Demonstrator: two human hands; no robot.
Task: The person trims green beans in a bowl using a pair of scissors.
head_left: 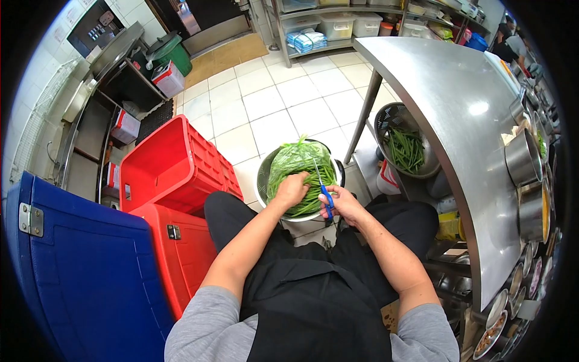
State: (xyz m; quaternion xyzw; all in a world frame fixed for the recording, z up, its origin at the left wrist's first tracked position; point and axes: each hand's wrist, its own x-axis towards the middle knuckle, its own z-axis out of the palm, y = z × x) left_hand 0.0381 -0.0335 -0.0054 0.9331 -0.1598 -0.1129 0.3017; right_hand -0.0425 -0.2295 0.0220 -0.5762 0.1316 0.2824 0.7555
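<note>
A wide bowl (263, 180) stands on the floor between my knees, heaped with long green beans (300, 209). A clear plastic bag (295, 155) with green beans in it lies over the bowl's far side. My left hand (292, 189) reaches into the heap, its fingers closed around some beans and partly hidden by them. In my right hand (344, 204) are scissors with blue handles (326, 194). Their blades point up and away over the beans, close to the left fingertips.
A colander (391, 113) with more green beans (405, 148) sits under the steel table (449, 90) on my right. Red crates (181, 158) and a blue lidded box (90, 259) stand close on my left. Metal pots (522, 158) line the table's far edge.
</note>
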